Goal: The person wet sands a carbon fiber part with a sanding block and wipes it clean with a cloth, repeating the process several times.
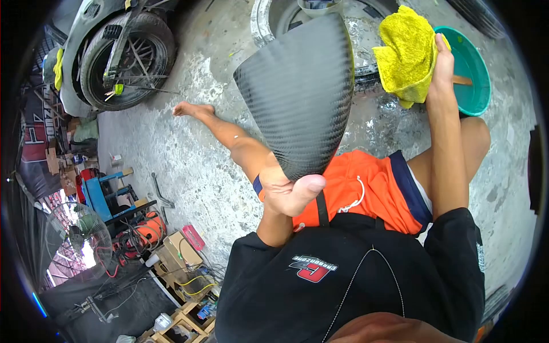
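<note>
My left hand [290, 193] grips the narrow lower end of a curved black carbon-fibre panel [300, 91] and holds it upright in front of me. My right hand [441, 66] is raised beside the panel's upper right edge, closed on a yellow cloth [407, 52] that hangs bunched from the fingers. The cloth is close to the panel but I cannot tell if it touches. I am seated on a concrete floor in orange shorts and a black shirt, one bare leg stretched out to the left.
A teal plastic basin [474, 74] stands behind my right hand. A tyre [269, 23] lies on the floor behind the panel. A motorcycle wheel [128, 60] is at upper left. Blue stool [100, 194], fan [77, 237], boxes and cables crowd the left.
</note>
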A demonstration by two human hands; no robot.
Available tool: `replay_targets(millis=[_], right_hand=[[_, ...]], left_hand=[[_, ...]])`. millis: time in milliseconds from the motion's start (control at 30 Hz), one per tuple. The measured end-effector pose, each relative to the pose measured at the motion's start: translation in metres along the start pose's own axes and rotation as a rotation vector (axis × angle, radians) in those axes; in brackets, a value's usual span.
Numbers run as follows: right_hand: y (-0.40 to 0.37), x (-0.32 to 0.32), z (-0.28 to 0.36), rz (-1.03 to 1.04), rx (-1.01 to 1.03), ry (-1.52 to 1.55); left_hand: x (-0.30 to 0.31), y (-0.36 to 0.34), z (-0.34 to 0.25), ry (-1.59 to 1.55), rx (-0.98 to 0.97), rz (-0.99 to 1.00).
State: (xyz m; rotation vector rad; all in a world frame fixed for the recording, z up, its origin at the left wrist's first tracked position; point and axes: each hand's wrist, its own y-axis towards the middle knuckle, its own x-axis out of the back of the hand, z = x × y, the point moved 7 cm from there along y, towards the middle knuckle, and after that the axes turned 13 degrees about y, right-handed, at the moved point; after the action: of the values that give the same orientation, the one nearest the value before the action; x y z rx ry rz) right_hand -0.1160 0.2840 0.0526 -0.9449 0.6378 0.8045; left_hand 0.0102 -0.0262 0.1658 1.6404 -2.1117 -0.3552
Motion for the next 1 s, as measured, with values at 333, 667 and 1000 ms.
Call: replay_targets(millis=[333, 667, 1000], right_hand=[[-0.001, -0.001, 0.001, 0.015, 0.021, -0.021], [0.008, 0.005, 0.0, 0.029, 0.01, 0.005], [-0.001, -0.003, 0.001, 0.011, 0.024, -0.066]], left_hand=[[0.007, -0.009, 0.01, -0.273, 0.095, -0.068], [0.023, -0.001, 0.02, -0.585, 0.166, -0.258], [0.017, 0.007, 0.021, -0.734, 0.241, -0.211]])
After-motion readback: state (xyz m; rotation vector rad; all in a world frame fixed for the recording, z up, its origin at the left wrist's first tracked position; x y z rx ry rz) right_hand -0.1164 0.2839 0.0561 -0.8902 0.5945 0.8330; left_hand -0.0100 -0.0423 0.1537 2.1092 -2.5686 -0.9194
